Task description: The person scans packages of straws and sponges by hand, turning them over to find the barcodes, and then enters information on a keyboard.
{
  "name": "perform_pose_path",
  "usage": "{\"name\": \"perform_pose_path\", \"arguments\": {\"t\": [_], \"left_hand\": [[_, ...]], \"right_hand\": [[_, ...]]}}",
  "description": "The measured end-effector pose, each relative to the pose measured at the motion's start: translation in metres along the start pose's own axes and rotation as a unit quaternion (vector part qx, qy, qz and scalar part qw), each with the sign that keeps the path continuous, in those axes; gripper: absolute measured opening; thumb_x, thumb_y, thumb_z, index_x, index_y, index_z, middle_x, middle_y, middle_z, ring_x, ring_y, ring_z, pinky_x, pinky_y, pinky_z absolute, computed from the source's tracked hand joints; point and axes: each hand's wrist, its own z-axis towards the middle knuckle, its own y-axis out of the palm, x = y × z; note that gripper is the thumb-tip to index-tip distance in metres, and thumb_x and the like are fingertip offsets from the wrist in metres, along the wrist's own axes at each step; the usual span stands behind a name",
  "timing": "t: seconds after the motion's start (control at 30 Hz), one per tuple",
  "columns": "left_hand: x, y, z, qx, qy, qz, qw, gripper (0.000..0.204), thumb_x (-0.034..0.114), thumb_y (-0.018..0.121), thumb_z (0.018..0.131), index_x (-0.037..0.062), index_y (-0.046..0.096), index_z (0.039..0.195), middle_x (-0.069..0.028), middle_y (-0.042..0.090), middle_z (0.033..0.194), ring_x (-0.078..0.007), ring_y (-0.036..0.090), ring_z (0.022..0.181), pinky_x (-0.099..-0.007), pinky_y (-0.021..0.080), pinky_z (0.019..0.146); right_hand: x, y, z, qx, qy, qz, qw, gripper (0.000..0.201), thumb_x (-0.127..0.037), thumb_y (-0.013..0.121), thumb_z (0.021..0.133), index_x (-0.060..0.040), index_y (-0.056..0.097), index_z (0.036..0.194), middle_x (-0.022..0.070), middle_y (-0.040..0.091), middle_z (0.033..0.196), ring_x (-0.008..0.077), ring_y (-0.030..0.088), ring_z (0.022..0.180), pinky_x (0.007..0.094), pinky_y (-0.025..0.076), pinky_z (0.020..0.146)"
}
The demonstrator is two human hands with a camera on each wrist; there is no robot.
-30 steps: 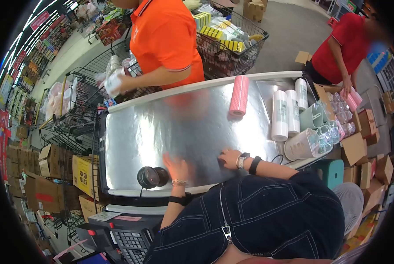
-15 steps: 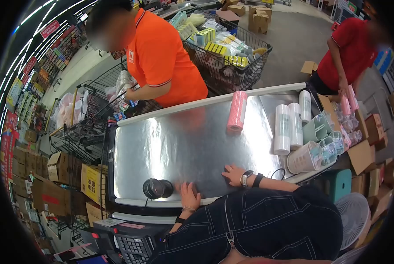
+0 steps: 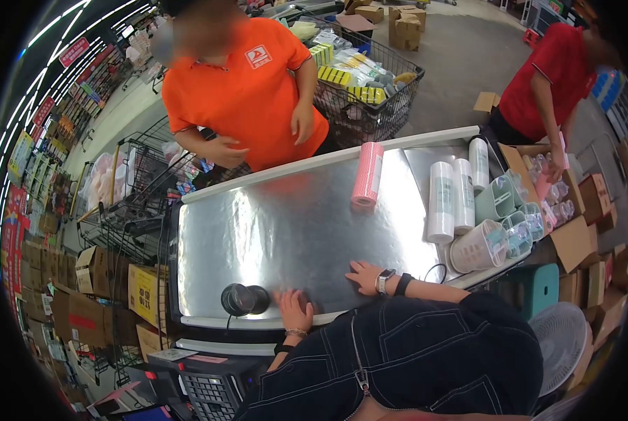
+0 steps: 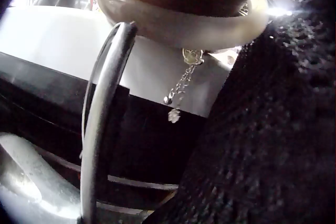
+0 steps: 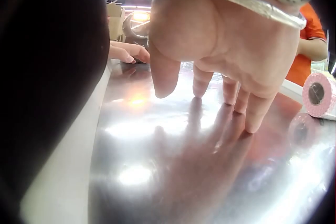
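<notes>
My left hand [image 3: 294, 309] rests on the shiny metal counter [image 3: 279, 231] at its near edge, fingers extended, right beside a black round device [image 3: 237, 299] on a cord. My right hand [image 3: 363, 277] stands on its fingertips farther right, as the right wrist view shows, with the palm [image 5: 226, 45] raised and nothing held. Across from it, near the far rim, lies a pink patterned roll [image 3: 368, 175]. In the left wrist view a wristband and a bracelet charm [image 4: 192, 57] fill much of the picture; the left fingers are hidden there.
White rolls [image 3: 441, 203] and plastic bins [image 3: 479, 249] crowd the counter's right end. Beyond the far rim stands a person in an orange shirt [image 3: 251, 98]; another in red [image 3: 549, 77] reaches into an open carton [image 3: 573, 238]. Loaded carts [image 3: 370, 116] stand behind. A keyboard [image 3: 209, 396] is at lower left.
My left hand has come down onto the counter beside the black device. The person in orange has let go of the white items at the cart and turned toward the counter. My right hand stays put.
</notes>
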Motion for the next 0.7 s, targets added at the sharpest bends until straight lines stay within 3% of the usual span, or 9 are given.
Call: {"name": "perform_pose_path", "arguments": {"t": [0.53,0.7], "left_hand": [[0.0019,0.0002,0.0011,0.013,0.004,0.016,1.000,0.041,0.018,0.058,0.067,0.0029,0.050,0.104,-0.0168,0.046,0.114,-0.0361,0.039,0.111,-0.0446,0.030,0.095],[-0.0027,0.0043,-0.0002,0.017,0.017,0.013,1.000,0.040,0.018,0.058,0.067,0.0025,0.050,0.103,-0.0176,0.047,0.112,-0.0366,0.040,0.109,-0.0449,0.031,0.093]], "right_hand": [[0.0043,0.0005,-0.0045,-0.003,-0.002,0.017,1.000,0.058,-0.023,0.060,0.070,-0.0117,0.042,0.124,0.0204,0.027,0.135,0.0344,0.030,0.121,0.0397,0.031,0.098],[0.0058,0.0022,-0.0052,0.019,-0.014,0.018,1.000,0.051,-0.016,0.053,0.071,-0.0121,0.046,0.121,0.0200,0.029,0.133,0.0328,0.033,0.120,0.0414,0.035,0.094]]}}
